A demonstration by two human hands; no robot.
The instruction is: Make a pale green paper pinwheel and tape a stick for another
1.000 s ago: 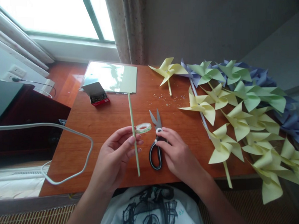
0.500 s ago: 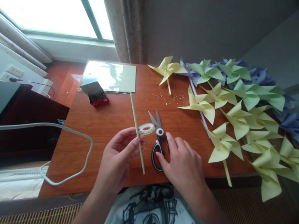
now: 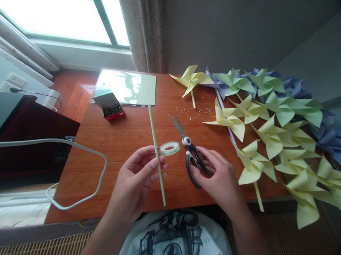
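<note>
Between thumb and fingers, my left hand [image 3: 139, 171] pinches a thin pale-green rolled paper stick [image 3: 152, 130], which slants upward over the table. A roll of clear tape [image 3: 169, 148] sticks out from behind the stick at the same hand's fingers. My right hand [image 3: 218, 175] is closed round the handles of black-and-white scissors [image 3: 190, 147]. Their blades point away from me to the upper left and stand slightly apart. The scissors are to the right of the tape roll and do not touch the stick.
Many yellow, green and purple paper pinwheels [image 3: 254, 162] cover the table's right side. A lone yellow pinwheel [image 3: 191, 81] lies at the back near small scraps [image 3: 192, 109]. An open red box [image 3: 112, 111] sits before a paper pack [image 3: 127, 87]. A white cable [image 3: 99, 177] loops at left.
My right hand has taken hold of the scissors and shifted them right, their handles turning. The tape roll has moved slightly right; the stick stays in my left hand.
</note>
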